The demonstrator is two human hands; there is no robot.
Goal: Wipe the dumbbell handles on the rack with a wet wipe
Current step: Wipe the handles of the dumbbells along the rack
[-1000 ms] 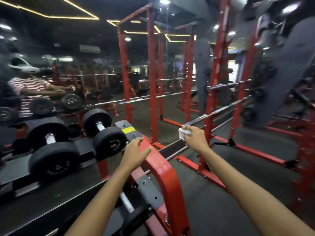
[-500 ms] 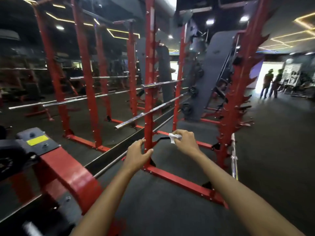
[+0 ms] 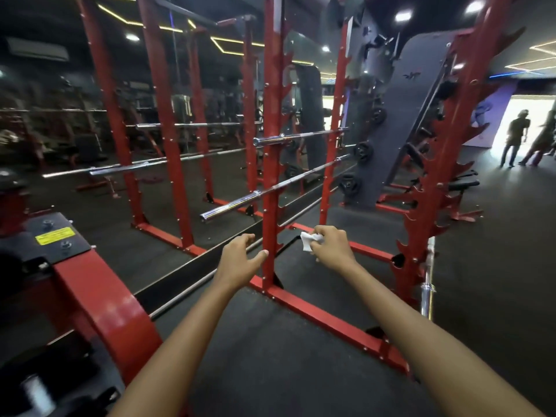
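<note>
Presently, a crumpled white wet wipe (image 3: pixel 308 240) is being pinched by the right hand (image 3: pixel 331 248); the left hand (image 3: pixel 239 261) is being held loosely open, empty, beside the red steel rack upright (image 3: pixel 270 176).

the gym is dim around me, the floor (image 3: pixel 270 356) and far wall nearly black. light comes from small round ceiling spots (image 3: pixel 403 15) and thin yellow strips (image 3: pixel 228 45) overhead, plus a blown-out white doorway (image 3: pixel 529 115) at far right, where two people (image 3: pixel 514 139) show only as silhouettes. the chrome bars (image 3: pixel 270 191) catch hard glints, and the red uprights (image 3: pixel 272 145) carry a soft sheen. the wide lens bows the uprights outward toward the edges. the lower left corner is smeared and out of focus. my arms are evenly lit, and the wipe (image 3: pixel 308 240) glares white.
</note>
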